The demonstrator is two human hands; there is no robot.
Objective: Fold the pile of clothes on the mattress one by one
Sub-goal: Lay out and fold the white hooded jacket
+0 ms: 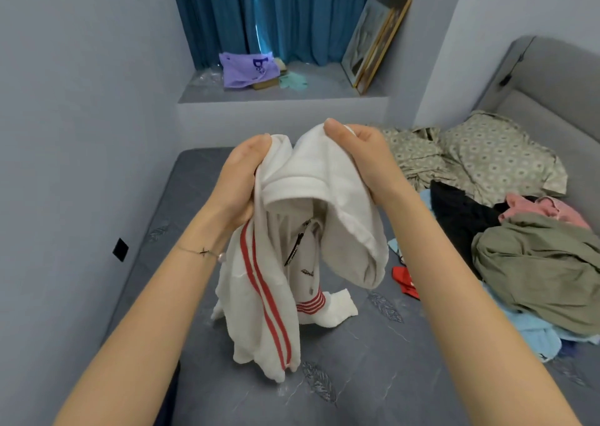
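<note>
I hold a white garment with red stripes [292,240] up above the grey mattress [357,377]. My left hand [240,179] grips its bunched top edge on the left. My right hand [360,156] grips the top edge on the right, thumb over the cloth. The garment hangs crumpled, and its lower end with a red-striped cuff touches the mattress. To the right lies the pile of clothes [526,263]: an olive garment on top, with black, pink, light blue and red pieces around it.
A patterned beige cloth [480,156] lies spread at the back right by the grey headboard [552,78]. A wall runs along the left. Behind the mattress, a ledge holds a purple bag [246,68] and framed pictures [376,39] leaning by blue curtains.
</note>
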